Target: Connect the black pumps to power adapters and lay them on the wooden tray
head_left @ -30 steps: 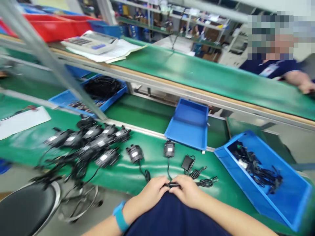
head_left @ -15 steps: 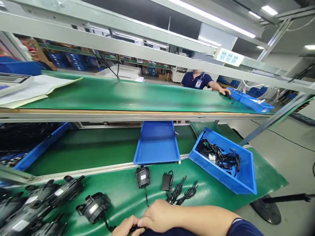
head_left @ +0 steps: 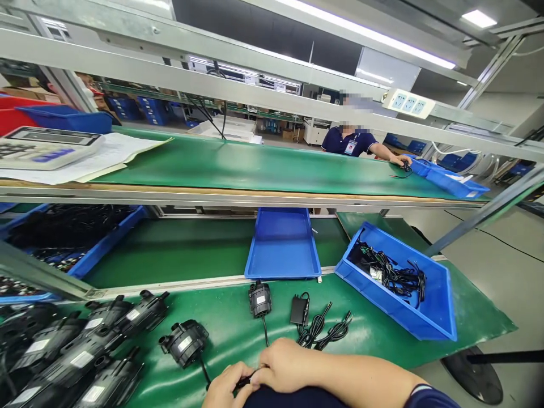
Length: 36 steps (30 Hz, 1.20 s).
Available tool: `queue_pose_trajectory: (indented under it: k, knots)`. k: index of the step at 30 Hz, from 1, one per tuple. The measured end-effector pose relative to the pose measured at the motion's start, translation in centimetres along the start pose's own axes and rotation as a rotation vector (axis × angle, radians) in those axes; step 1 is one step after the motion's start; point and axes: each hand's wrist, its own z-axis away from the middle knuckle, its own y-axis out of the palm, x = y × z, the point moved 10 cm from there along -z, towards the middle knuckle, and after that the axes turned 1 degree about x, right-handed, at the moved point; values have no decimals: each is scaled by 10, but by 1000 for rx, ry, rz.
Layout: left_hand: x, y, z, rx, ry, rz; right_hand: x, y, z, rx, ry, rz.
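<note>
Both hands, left hand (head_left: 227, 385) and right hand (head_left: 283, 365), pinch the black cable (head_left: 244, 381); better keep it taut above the bench (head_left: 374, 334).

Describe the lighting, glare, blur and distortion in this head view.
Head view: bright, even ceiling strip lights; soft sheen on the green belt; wide-angle bowing of the frame rails; sharp overall, only the distant person's face pixelated; both hands cropped at the bottom edge.
</note>
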Motion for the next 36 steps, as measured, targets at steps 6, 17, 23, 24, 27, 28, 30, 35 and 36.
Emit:
queue_pose_trajectory:
  k: [6,17,23,24,27,28,30,35,36]
  knots:
    - [-17,-12,-2,-14,-111,-97,5,-2,7,-123,4,-204]
    - [-38,-14,9,-151,15,-183,-1,10,-3,-39,-75,-410]
    - [-62,-5,10,-269,40,-324,-10,20,-3,108,-135,-463]
    - [-67,-3,11,-289,42,-374,-13,23,-3,156,-131,-501]
    - [-75,8,11,-296,19,-491,-24,34,-3,282,-126,-553]
    - [-75,11,11,-294,-9,-513,-27,33,-3,275,-147,-534]
    - [-70,16,11,-285,-98,-537,-30,26,-5,196,-213,-474]
    - [-55,24,13,-165,-275,-560,-30,34,-7,205,-230,-487]
    - [-56,24,14,-161,-276,-572,-28,39,-7,249,-207,-541]
